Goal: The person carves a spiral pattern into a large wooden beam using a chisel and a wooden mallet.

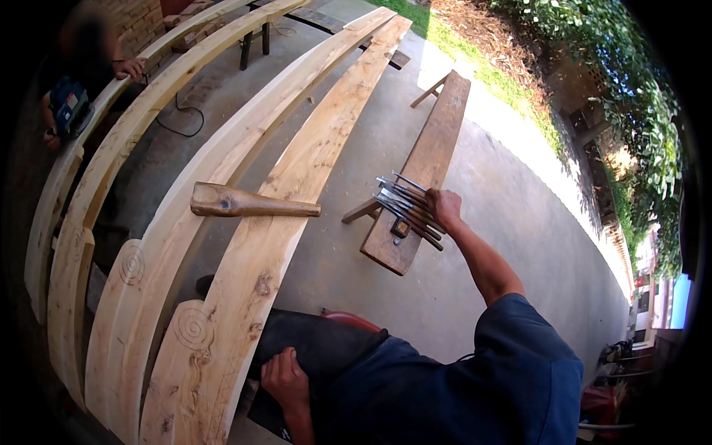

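My right hand point(443, 208) reaches out to a wooden bench point(439, 127) and closes round the handle end of a carving chisel. Several other carving chisels point(406, 208) lie side by side there, their metal blades toward the left and their wooden handles toward my hand. My left hand point(286, 382) lies against my dark-clothed leg beside the nearest timber, fingers curled; whether anything is in them is hidden. That long, pale timber point(256, 256) bears a drawn spiral point(195, 326) at its near end. A wooden mallet point(252, 202) lies across it and the timber beside it.
More long curved timbers point(119, 152) run alongside at the left. Behind them a person's hand point(130, 69) rests on a beam, near a blue power tool point(70, 104). A black cable point(194, 122) loops on the concrete floor point(512, 222). A small block sits by the chisels.
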A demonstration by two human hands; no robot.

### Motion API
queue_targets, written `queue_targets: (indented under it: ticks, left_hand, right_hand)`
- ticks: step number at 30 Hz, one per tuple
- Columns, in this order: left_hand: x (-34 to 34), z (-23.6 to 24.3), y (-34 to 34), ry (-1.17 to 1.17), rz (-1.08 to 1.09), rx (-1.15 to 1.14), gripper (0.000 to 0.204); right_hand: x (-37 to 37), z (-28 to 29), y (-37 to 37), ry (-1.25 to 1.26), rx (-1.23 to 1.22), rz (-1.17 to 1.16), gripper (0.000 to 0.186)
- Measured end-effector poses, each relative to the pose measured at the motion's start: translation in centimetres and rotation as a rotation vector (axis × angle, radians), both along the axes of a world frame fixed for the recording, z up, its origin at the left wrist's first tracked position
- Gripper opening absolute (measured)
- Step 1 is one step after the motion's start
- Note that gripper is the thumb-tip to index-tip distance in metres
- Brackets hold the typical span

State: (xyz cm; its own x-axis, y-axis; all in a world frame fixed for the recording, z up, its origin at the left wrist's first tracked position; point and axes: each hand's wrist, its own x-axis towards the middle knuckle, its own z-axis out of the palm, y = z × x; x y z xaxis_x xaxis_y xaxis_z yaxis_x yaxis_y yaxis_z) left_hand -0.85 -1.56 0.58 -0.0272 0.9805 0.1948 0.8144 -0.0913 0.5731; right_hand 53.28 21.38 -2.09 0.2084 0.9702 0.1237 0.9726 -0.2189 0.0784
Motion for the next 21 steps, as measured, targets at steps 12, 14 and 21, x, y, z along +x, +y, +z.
queue_targets:
  ticks: [12, 14, 21]
  left_hand:
    - [-0.2, -0.3, -0.1, -0.007, 0.008, -0.001, 0.006]
    - [-0.1, -0.4, -0.1, -0.007, 0.009, 0.000, 0.006]
    - [-0.2, -0.1, -0.1, -0.017, 0.001, -0.030, 0.005]
  right_hand:
    - [-1.4, -0.2, -1.9, 0.089, -0.132, 0.180, 0.017]
    - [-2.0, -0.5, -2.0, 0.099, -0.131, 0.166, 0.018]
    - [-2.9, -0.2, -1.7, 0.099, -0.152, 0.157, 0.019]
